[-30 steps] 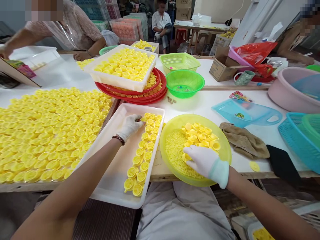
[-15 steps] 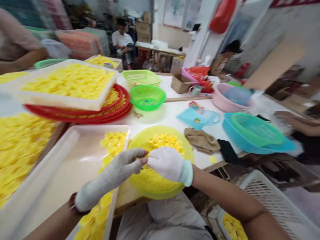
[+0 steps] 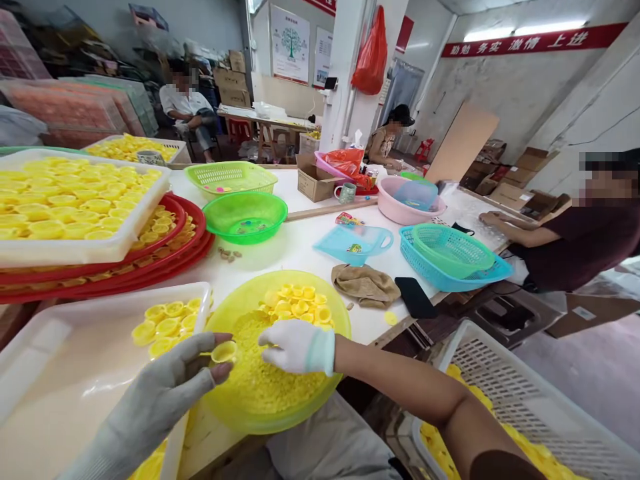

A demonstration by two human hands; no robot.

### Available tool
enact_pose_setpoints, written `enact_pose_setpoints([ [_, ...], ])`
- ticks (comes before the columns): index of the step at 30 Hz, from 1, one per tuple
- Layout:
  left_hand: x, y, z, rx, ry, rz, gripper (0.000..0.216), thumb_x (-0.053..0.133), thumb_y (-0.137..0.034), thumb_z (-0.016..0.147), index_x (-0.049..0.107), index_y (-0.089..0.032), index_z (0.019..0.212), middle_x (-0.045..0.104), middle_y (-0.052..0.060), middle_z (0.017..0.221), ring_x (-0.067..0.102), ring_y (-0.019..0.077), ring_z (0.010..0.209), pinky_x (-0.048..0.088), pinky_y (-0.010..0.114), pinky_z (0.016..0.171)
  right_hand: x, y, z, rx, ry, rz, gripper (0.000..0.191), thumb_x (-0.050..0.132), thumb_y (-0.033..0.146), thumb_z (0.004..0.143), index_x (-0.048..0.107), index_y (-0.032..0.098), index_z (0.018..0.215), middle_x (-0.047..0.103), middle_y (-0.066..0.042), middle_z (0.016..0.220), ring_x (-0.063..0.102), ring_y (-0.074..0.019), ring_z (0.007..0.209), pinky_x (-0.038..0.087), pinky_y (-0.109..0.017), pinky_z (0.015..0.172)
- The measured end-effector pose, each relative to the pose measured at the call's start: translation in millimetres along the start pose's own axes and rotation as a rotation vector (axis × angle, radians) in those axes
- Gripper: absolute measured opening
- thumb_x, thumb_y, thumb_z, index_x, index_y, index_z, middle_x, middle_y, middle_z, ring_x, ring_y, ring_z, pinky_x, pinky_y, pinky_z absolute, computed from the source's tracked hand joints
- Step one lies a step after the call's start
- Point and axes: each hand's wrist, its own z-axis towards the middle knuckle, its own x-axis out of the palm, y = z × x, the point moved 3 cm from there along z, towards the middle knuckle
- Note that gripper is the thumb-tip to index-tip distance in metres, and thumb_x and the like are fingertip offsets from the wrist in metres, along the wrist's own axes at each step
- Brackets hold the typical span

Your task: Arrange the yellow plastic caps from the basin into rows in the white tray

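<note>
In my gloved left hand [image 3: 170, 383], a small yellow plastic cup-shaped piece [image 3: 225, 352] is pinched between thumb and fingertips, over the left rim of a yellow bowl [image 3: 280, 421]. My right hand [image 3: 293, 345], in a white glove with a pale green cuff, hovers over the bowl with curled fingers; whatever they may hold is too small or hidden to name. Fine yellow bits [image 3: 270, 390] fill much of the bowl, and a heap of yellow cup-shaped pieces [image 3: 300, 305] lies at its back. Left of it, a white tray [image 3: 100, 347] carries similar pieces along its right side.
A stacked white tray [image 3: 60, 253] rests on red round trays [image 3: 193, 247] at left. Behind the bowl are a green basin [image 3: 245, 217], a brown cloth [image 3: 367, 285] and a black phone [image 3: 415, 297]. A white crate [image 3: 530, 393] stands low at right. Other people sit farther off.
My hands, together over the bowl before, have come apart. The left has moved left with the yellow piece; the right stays over the bowl. The view has turned right and risen.
</note>
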Motion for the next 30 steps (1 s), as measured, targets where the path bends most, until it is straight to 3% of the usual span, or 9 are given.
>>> enact_pose_setpoints([
  [4, -5, -2, -8, 0.054, -0.079, 0.121, 0.058, 0.069, -0.062, 0.077, 0.069, -0.022, 0.119, 0.077, 0.005, 0.097, 0.072, 0.0271, 0.09, 0.059, 0.033, 0.073, 19, 5, 4, -0.018, 0.291, -0.171, 0.052, 0.06, 0.058, 0.085, 0.065, 0.015, 0.115, 0.07, -0.016, 0.114, 0.068, -0.0252, 0.078, 0.05, -0.034, 0.063],
  [7, 8, -9, -12, 0.104, -0.094, 0.147, 0.047, 0.067, -0.053, 0.081, 0.067, -0.019, 0.113, 0.075, 0.006, 0.093, 0.071, 0.0245, 0.082, 0.059, 0.036, 0.074, 25, 8, -2, -0.135, 0.452, -0.146, 0.034, 0.058, 0.042, 0.088, 0.068, 0.015, 0.106, 0.074, -0.011, 0.102, 0.067, -0.0222, 0.081, 0.049, -0.03, 0.069],
  [10, 22, -14, -13, 0.162, -0.132, 0.179, 0.033, 0.068, -0.038, 0.081, 0.065, -0.018, 0.107, 0.074, 0.006, 0.094, 0.071, 0.0227, 0.084, 0.058, 0.037, 0.079, 24, 3, -11, -0.184, 0.464, -0.089, 0.024, 0.061, 0.024, 0.084, 0.069, 0.016, 0.106, 0.075, -0.008, 0.105, 0.067, -0.0206, 0.088, 0.05, -0.029, 0.076],
  [12, 29, -15, -12, 0.188, -0.143, 0.228, 0.027, 0.07, -0.03, 0.08, 0.064, -0.018, 0.104, 0.074, 0.007, 0.096, 0.07, 0.0221, 0.084, 0.058, 0.038, 0.08, 19, -2, -17, -0.179, 0.414, -0.025, 0.022, 0.061, 0.018, 0.083, 0.07, 0.016, 0.103, 0.076, -0.007, 0.103, 0.067, -0.0198, 0.09, 0.05, -0.029, 0.08],
  [15, 36, -17, -9, 0.203, -0.132, 0.274, 0.024, 0.071, -0.021, 0.077, 0.064, -0.018, 0.1, 0.073, 0.006, 0.096, 0.069, 0.0207, 0.081, 0.057, 0.037, 0.079, 4, -4, -23, -0.177, 0.225, 0.066, 0.018, 0.059, 0.014, 0.084, 0.07, 0.016, 0.098, 0.075, -0.005, 0.097, 0.067, -0.0183, 0.089, 0.05, -0.029, 0.084],
  [20, 46, -20, -7, 0.23, -0.056, 0.275, 0.021, 0.065, -0.013, 0.076, 0.064, -0.019, 0.096, 0.072, 0.004, 0.089, 0.066, 0.0179, 0.076, 0.055, 0.034, 0.074, -18, 12, -20, -0.241, -0.026, 0.079, 0.015, 0.058, 0.014, 0.089, 0.068, 0.016, 0.1, 0.072, -0.006, 0.098, 0.065, -0.0186, 0.093, 0.05, -0.032, 0.088],
  [24, 49, -18, -9, 0.239, -0.043, 0.19, 0.022, 0.065, -0.016, 0.077, 0.063, -0.018, 0.099, 0.071, 0.003, 0.088, 0.066, 0.0173, 0.077, 0.056, 0.034, 0.074, -25, 17, -16, -0.269, -0.096, 0.07, 0.02, 0.06, 0.015, 0.09, 0.067, 0.015, 0.109, 0.072, -0.009, 0.107, 0.065, -0.021, 0.102, 0.049, -0.036, 0.093],
  [30, 43, -14, -14, 0.224, -0.058, 0.03, 0.023, 0.072, -0.025, 0.08, 0.06, -0.019, 0.099, 0.071, 0.005, 0.101, 0.069, 0.0157, 0.082, 0.06, 0.033, 0.078, -27, 0, -34, -0.173, -0.105, 0.174, 0.017, 0.053, 0.014, 0.092, 0.068, 0.019, 0.096, 0.073, -0.004, 0.096, 0.066, -0.0169, 0.09, 0.05, -0.031, 0.085],
])
